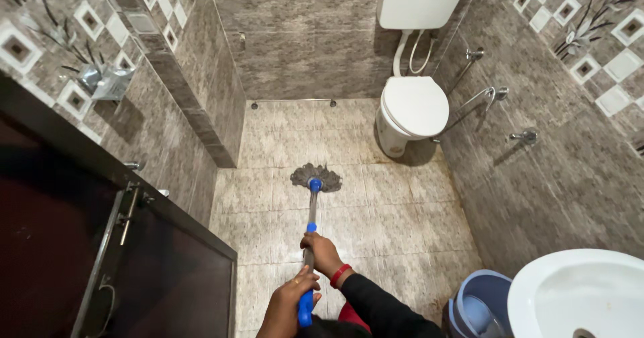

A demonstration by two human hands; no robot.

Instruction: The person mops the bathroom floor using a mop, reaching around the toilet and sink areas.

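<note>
**Mop held in both hands, head flat on the tiled floor**

The mop (310, 244) runs straight away from the person: a thin metal shaft with blue plastic grips at the near end, midway and at the socket. The left hand (288, 304) is wrapped around the lowest blue grip, fingers (305, 286) curled shut on it, a ring on one of them. The right hand (322, 252) is closed around the bare shaft just above, with a red band at the wrist and a dark sleeve behind it.

To the near left stands a dark door (134, 271), smooth and glossy, with a metal frame and a steel bolt. To the near right sit a blue plastic bucket (479, 301), round, and the curved rim of a white sink (577, 284), the two just beside each other.

The floor (396, 217) is pale, mottled, matt tile with faint grout lines, and there is open room on both sides of the shaft. The grey string head (315, 176) lies fanned out flat near the middle of it, well apart from either wall.

Further off, a white toilet (410, 110) with closed oval lid stands against the right wall, its cistern (417, 1) above, joined by a white pipe. Steel taps (496, 94) project from the brown stone-patterned wall (537, 177). A low metal bar (294, 101) edges the far end of the floor.
</note>
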